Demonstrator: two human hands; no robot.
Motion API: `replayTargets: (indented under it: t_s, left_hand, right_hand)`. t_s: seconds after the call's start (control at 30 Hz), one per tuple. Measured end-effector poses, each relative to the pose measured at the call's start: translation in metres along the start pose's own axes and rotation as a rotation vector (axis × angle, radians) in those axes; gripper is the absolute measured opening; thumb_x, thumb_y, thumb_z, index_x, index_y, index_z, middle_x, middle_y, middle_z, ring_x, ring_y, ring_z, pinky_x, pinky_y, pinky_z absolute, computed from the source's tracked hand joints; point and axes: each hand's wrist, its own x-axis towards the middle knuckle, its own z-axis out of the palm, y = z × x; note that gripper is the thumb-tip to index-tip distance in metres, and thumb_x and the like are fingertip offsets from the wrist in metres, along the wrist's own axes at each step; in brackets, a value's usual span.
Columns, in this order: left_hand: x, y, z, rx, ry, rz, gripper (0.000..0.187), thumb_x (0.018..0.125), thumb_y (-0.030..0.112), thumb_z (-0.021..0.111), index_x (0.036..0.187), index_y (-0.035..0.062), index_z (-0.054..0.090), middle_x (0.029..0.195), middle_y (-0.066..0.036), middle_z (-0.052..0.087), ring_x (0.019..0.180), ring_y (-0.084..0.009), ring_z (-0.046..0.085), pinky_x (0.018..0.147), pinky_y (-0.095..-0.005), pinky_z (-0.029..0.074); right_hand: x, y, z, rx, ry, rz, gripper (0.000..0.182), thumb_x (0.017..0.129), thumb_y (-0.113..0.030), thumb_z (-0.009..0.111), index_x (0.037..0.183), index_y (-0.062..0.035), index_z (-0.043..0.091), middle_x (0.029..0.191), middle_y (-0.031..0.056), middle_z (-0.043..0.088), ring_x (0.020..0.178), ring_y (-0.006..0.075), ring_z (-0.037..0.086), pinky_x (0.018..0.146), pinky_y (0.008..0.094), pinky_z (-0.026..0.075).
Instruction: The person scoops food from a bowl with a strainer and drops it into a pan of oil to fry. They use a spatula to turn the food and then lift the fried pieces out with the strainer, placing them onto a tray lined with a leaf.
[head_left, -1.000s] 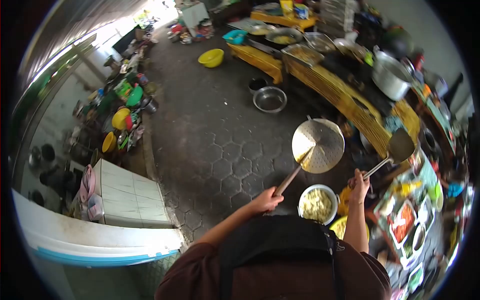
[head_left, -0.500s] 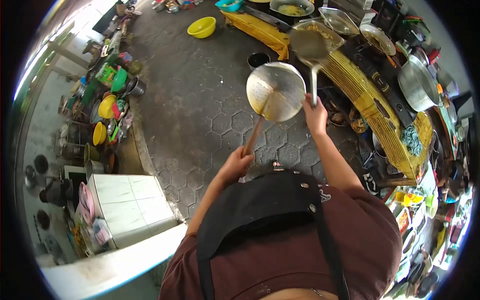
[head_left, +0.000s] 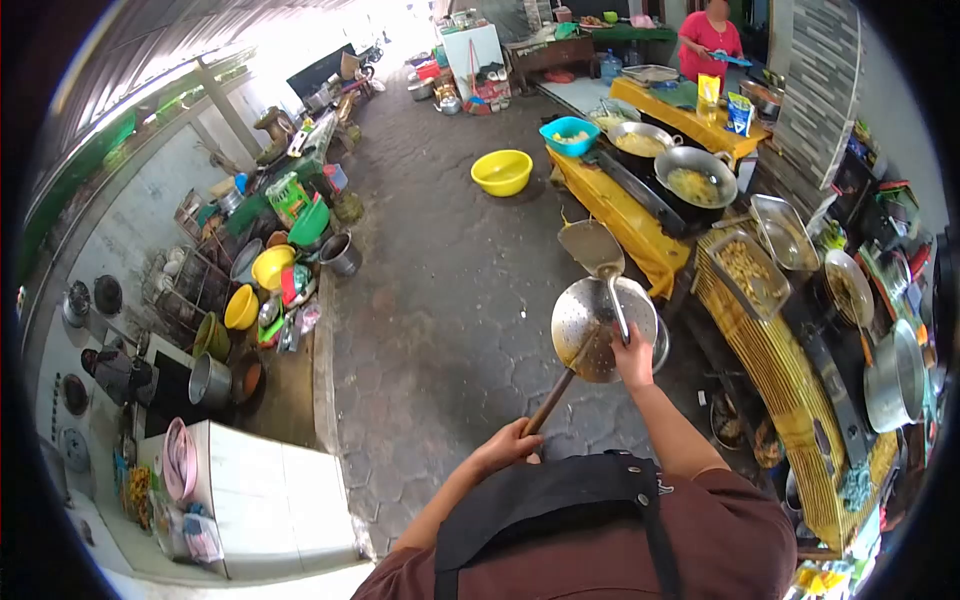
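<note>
Left hand point(head_left: 507, 447) low, right hand point(head_left: 633, 355) farther forward, both occupied

Through the head camera I see the left hand wrapped around the wooden handle of a large, round, perforated metal skimmer point(head_left: 578, 320). The handle's long axis runs forward and to the right from that hand, so the skimmer's head hangs ahead of the body, above the dark paved floor point(head_left: 430, 300). The right hand grips the metal handle of a broad, flat, grey metal turner point(head_left: 590, 247). Its long axis points forward and slightly left, the blade lying beyond the skimmer's head. The two tools overlap in my view; whether they touch, I cannot tell.

The relation I watch is the side: the cookware lies forward and right of both hands, and the right hand is the nearer. A round grey metal wok point(head_left: 690, 158) with pale yellow food stands back from the floor-side edge of the bench draped in yellow cloth point(head_left: 640, 238). A rectangular silver metal tray point(head_left: 732, 290) of golden pieces sits by the far end of the long bench under ribbed yellow sheeting point(head_left: 775, 370), closer to the right hand than the wok is.
</note>
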Motion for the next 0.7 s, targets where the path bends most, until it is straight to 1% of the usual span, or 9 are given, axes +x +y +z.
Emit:
replayTargets:
  t_s: [0.07,0.13,0.23,0.37,0.43,0.5,0.57,0.63,0.7]
  left_hand:
    - [0.028,0.001,-0.045,0.044,-0.005,0.059,0.027,0.083,0.027,0.058,0.093,0.0039,0.048,0.068,0.0,0.045,0.058,-0.0083,0.044,0.051,-0.0239,0.039]
    - [0.061,0.003,-0.085,0.107,-0.078,0.104,0.041,0.084,0.035,0.059,0.103,0.0009,0.045,0.071,0.001,0.046,0.06,-0.0072,0.044,0.051,-0.022,0.038]
    - [0.092,0.029,-0.137,0.071,-0.142,0.117,0.038,0.084,0.032,0.059,0.101,0.0018,0.046,0.073,0.0,0.046,0.062,-0.0073,0.044,0.052,-0.0223,0.038]
    - [0.135,0.066,-0.189,0.112,-0.155,0.028,0.031,0.084,0.029,0.058,0.098,0.0035,0.046,0.071,0.001,0.045,0.059,-0.0072,0.043,0.051,-0.0223,0.038]
    - [0.154,0.092,-0.206,-0.036,-0.133,-0.082,0.025,0.084,0.024,0.057,0.095,0.0047,0.045,0.069,0.002,0.044,0.057,-0.0071,0.042,0.049,-0.0224,0.037]
    - [0.189,0.095,-0.226,0.05,-0.078,-0.035,0.023,0.083,0.022,0.057,0.094,0.0055,0.045,0.067,0.002,0.044,0.054,-0.0074,0.042,0.045,-0.0233,0.036]
    - [0.202,0.139,-0.236,-0.097,-0.034,-0.091,0.021,0.083,0.02,0.056,0.093,0.0058,0.044,0.066,0.002,0.043,0.051,-0.0077,0.042,0.042,-0.0234,0.036]
    - [0.238,0.151,-0.249,-0.157,0.041,-0.07,0.019,0.082,0.02,0.057,0.088,0.0085,0.043,0.057,0.003,0.039,0.043,-0.0067,0.036,0.036,-0.0234,0.031]
    - [0.266,0.172,-0.268,-0.171,0.047,-0.11,0.02,0.082,0.019,0.056,0.087,0.0078,0.041,0.056,0.003,0.038,0.042,-0.0066,0.034,0.036,-0.0234,0.03]
  right_hand:
    - [0.028,-0.008,0.029,0.035,-0.017,0.072,0.018,0.077,-0.014,0.056,0.092,-0.0048,0.055,0.076,0.0223,0.059,0.076,0.0399,0.057,0.065,0.0445,0.044]
    - [0.056,-0.012,0.057,-0.011,0.011,0.044,0.018,0.077,-0.014,0.056,0.092,-0.0045,0.056,0.076,0.0225,0.059,0.075,0.0402,0.057,0.065,0.0449,0.044]
    - [0.092,-0.018,0.091,-0.03,0.047,0.022,0.019,0.077,-0.016,0.056,0.091,-0.0032,0.056,0.075,0.0241,0.058,0.073,0.0411,0.057,0.064,0.0463,0.044]
    - [0.141,-0.015,0.13,-0.014,0.095,0.084,0.02,0.078,-0.019,0.056,0.086,-0.0012,0.053,0.069,0.0258,0.056,0.069,0.0428,0.055,0.061,0.0474,0.043]
    - [0.163,-0.008,0.145,-0.076,0.095,0.123,0.021,0.079,-0.02,0.055,0.087,-0.0009,0.053,0.066,0.0257,0.056,0.066,0.044,0.054,0.059,0.0476,0.043]
    - [0.186,0.013,0.162,-0.092,0.101,0.099,0.021,0.079,-0.02,0.055,0.089,-0.0018,0.054,0.063,0.0226,0.057,0.063,0.0397,0.057,0.057,0.0448,0.045]
    - [0.212,-0.011,0.159,0.055,0.024,0.246,0.021,0.079,-0.019,0.055,0.09,-0.0022,0.055,0.06,0.0176,0.058,0.058,0.0307,0.06,0.056,0.0387,0.046]
    - [0.239,-0.003,0.167,0.12,0.049,0.241,0.02,0.078,-0.017,0.055,0.091,-0.0017,0.055,0.057,0.0131,0.058,0.055,0.02,0.06,0.056,0.0315,0.046]
    - [0.272,0.008,0.177,0.23,0.065,0.303,0.021,0.078,-0.014,0.057,0.094,-0.002,0.056,0.06,0.0089,0.058,0.055,0.0147,0.058,0.056,0.0276,0.045]
